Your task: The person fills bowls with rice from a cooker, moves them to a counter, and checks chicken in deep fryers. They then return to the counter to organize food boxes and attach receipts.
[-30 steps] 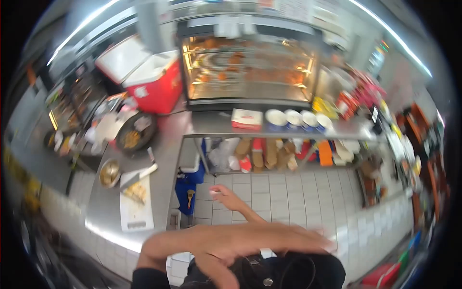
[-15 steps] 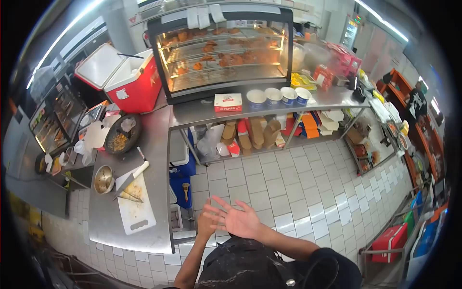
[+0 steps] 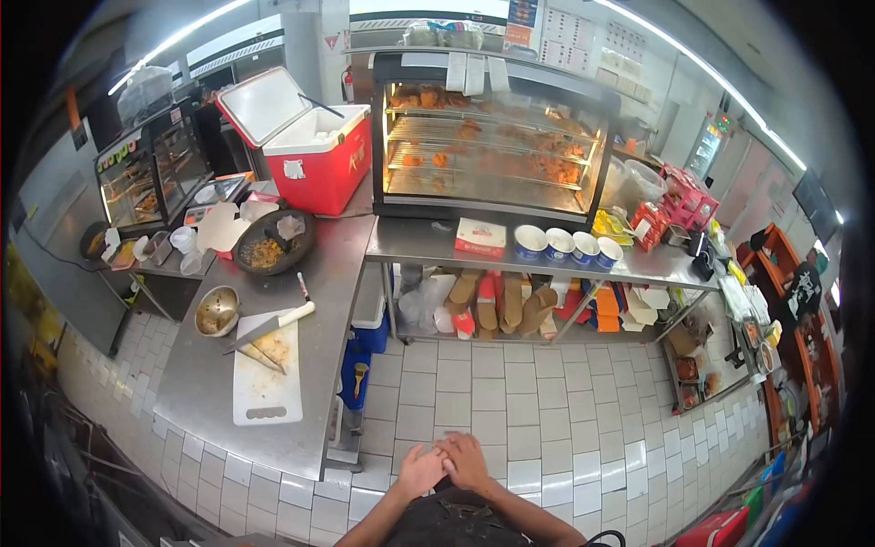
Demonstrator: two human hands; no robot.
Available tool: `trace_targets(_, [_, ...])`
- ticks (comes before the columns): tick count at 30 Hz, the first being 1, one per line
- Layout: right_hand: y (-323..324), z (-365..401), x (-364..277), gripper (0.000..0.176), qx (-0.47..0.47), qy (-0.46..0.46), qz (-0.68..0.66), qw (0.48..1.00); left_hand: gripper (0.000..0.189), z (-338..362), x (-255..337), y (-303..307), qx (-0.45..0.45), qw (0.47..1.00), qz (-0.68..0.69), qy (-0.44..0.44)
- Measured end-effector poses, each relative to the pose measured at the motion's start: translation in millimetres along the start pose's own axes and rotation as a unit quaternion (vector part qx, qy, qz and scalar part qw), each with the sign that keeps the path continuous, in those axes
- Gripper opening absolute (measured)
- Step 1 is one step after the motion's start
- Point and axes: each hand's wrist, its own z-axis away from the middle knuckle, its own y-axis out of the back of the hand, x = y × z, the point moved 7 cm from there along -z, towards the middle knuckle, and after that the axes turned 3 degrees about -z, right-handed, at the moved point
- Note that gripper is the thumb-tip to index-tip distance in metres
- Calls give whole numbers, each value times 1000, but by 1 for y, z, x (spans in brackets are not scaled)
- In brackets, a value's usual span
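My left hand (image 3: 422, 472) and my right hand (image 3: 466, 461) meet in front of my dark apron (image 3: 456, 520), at the bottom centre. The right hand's fingers lie across those of the left, partly hiding them. No object shows in either hand. To the left, on the steel table (image 3: 182, 392), a white cutting board (image 3: 267, 383) carries a white-handled knife (image 3: 293, 315) and a second thin utensil. Close by stand a metal bowl (image 3: 217, 312) and a dark round pan (image 3: 296, 251) with food bits in it.
A heated display case (image 3: 492, 214) of fried food stands on the back counter. Before it are a red-and-white box (image 3: 480, 239) and several paper tubs (image 3: 530, 242). An open red cooler (image 3: 319, 173) sits at left. Cartons fill the lower shelf (image 3: 428, 337). Tiled floor (image 3: 510, 392) lies between.
My hands have come together; the right palm, spread toward me before, is now turned over onto the left hand. The view has tilted up and shifted left.
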Motion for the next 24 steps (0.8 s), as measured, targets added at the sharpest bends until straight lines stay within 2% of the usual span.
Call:
trace_targets(1, [7, 3, 15, 41, 69, -53, -5, 996, 66, 10, 5, -7, 28, 999, 18, 4])
trace_targets(2, [-13, 18, 58, 38, 46, -113, -9, 992, 66, 15, 15, -36, 28, 999, 17, 0])
trace_targets(3, [-31, 36, 100, 35, 24, -172, -15, 985, 66, 20, 25, -62, 18, 996, -89, 6])
trace_targets(4, [-38, 57, 124, 27, 12, -147, 66, 987, 66, 23, 36, -73, 10, 980, -196, 14])
trace_targets(5, [-67, 97, 179, 26, 24, -170, 79, 982, 66, 24, 46, -74, 4, 978, -210, 13])
trace_targets(6, [-105, 140, 247, 32, -57, -246, 60, 966, 66, 24, 55, -73, 6, 977, -214, 12])
trace_targets(7, [-120, 173, 278, 41, -237, -356, 46, 903, 65, 22, 67, -77, 24, 970, -243, -18])
trace_targets(8, [-135, 223, 314, 50, -228, -493, 15, 839, 64, 17, 79, -81, 41, 961, -270, -47])
trace_targets(10, [-122, 258, 310, 59, -268, -579, 41, 769, 63, 4, 97, -92, 51, 954, -291, -58])
trace_targets(12, [-147, 262, 312, 62, -408, -471, 32, 781, 61, -9, 110, -97, 61, 946, -310, -64])
trace_targets(14, [-140, 229, 291, 52, -437, -406, 20, 802, 57, -30, 126, -97, 87, 945, -304, -81])
trace_targets(16, [-127, 187, 291, 46, -335, -418, -17, 844, 58, -57, 135, -81, 93, 947, -302, -54])
trace_targets(17, [-127, 168, 293, 46, -329, -418, -17, 847, 58, -73, 138, -72, 104, 949, -295, -30])
trace_targets(18, [-121, 153, 304, 42, -230, -491, -62, 838, 58, -92, 143, -72, 102, 949, -298, -30])
trace_targets(19, [-115, 143, 312, 39, -130, -555, -107, 814, 59, -109, 139, -65, 129, 924, -358, 41])
trace_targets(20, [-116, 126, 316, 39, -129, -554, -110, 815, 59, -123, 138, -57, 158, 889, -415, 112])
trace_targets(21, [-109, 105, 324, 34, -76, -541, -99, 832, 59, -140, 142, -50, 159, 888, -418, 111])
trace_targets(22, [-99, 83, 333, 29, -22, -525, -87, 846, 58, -152, 140, -31, 168, 819, -515, 187])
trace_targets(23, [-90, 63, 337, 26, -20, -506, -101, 857, 57, -163, 140, -9, 174, 735, -602, 259])
trace_targets(24, [-82, 50, 348, 26, -21, -502, -101, 859, 57, -174, 146, 13, 176, 735, -603, 256])
